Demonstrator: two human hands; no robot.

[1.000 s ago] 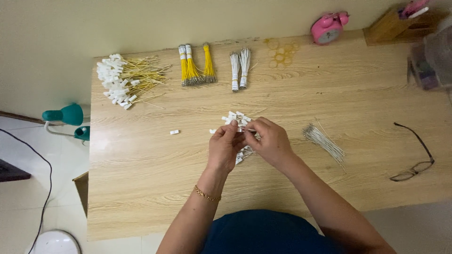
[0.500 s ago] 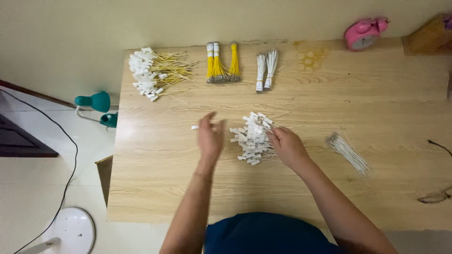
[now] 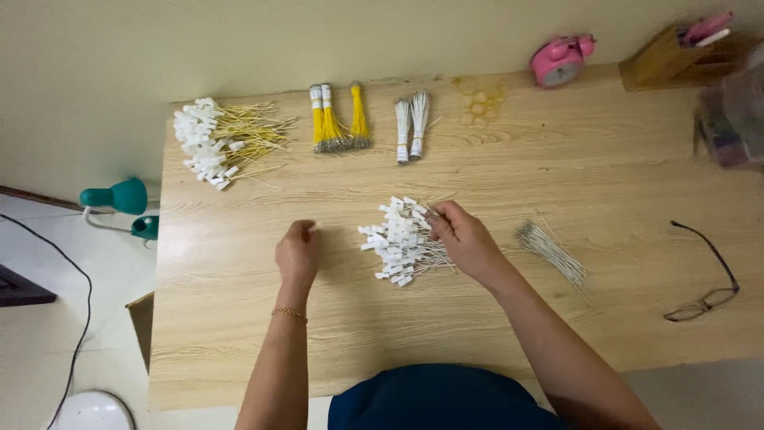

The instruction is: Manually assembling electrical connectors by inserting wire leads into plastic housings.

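Open wooden table (image 3: 239, 334) is left around the left hand (image 3: 297, 253). To its right, passage is blocked by a pile of white-tagged wires (image 3: 402, 240); beyond the right hand (image 3: 465, 239), loose grey wires (image 3: 551, 253) lie in the way.

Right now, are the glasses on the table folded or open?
Open: the glasses lie with one temple arm stretched out away from the lenses.
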